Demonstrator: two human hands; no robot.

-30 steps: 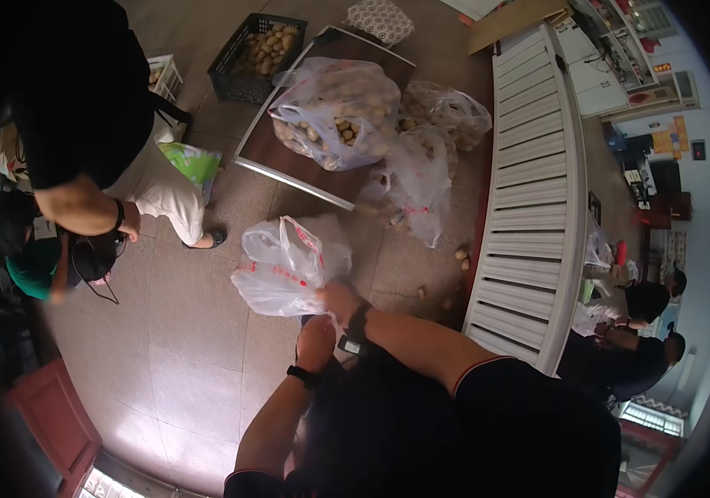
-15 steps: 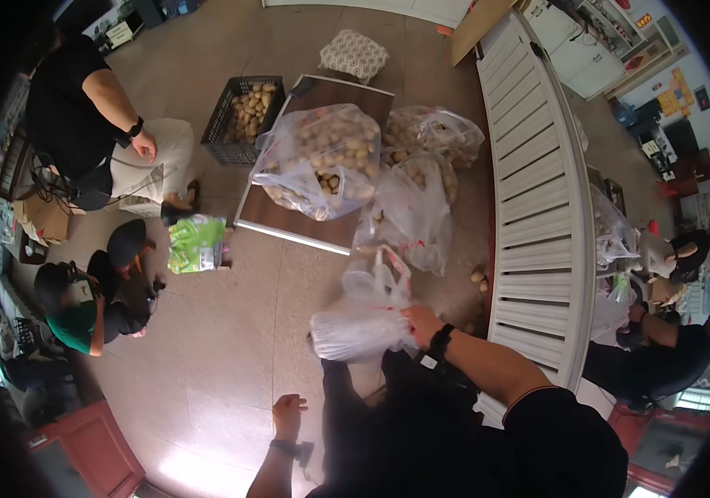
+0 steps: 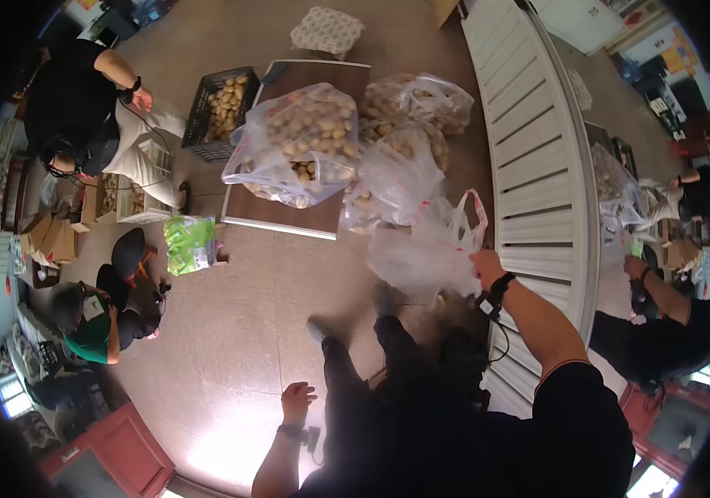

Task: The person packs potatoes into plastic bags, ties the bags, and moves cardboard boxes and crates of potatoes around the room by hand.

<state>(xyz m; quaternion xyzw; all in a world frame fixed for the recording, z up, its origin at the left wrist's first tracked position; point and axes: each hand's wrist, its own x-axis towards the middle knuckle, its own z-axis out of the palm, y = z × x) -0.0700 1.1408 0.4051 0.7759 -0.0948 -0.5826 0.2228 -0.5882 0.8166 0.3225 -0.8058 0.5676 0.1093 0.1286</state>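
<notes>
My right hand (image 3: 486, 270) is closed on the edge of a white translucent plastic bag (image 3: 417, 253) with red-edged handles. The bag looks thin and crumpled, and hangs low over the floor. Just behind it sit plastic bags of potatoes (image 3: 405, 170), close to a brown board (image 3: 280, 214). A large clear bag of potatoes (image 3: 309, 124) rests on that board, its mouth partly open. My left hand (image 3: 297, 402) hangs beside my left leg, away from any object, fingers loosely apart and holding nothing.
A white slatted panel (image 3: 529, 158) runs along my right. Beyond the board are a black crate of potatoes (image 3: 222, 108) and a patterned stool (image 3: 327, 31). At left, a person in black (image 3: 81, 100) bends near boxes, a person in green (image 3: 93, 324) crouches, and a green package (image 3: 190, 245) lies on the floor.
My right hand has carried the plastic bag rightward and forward, towards the slatted panel and potato bags. My left hand stays at my side. The person in black has bent lower.
</notes>
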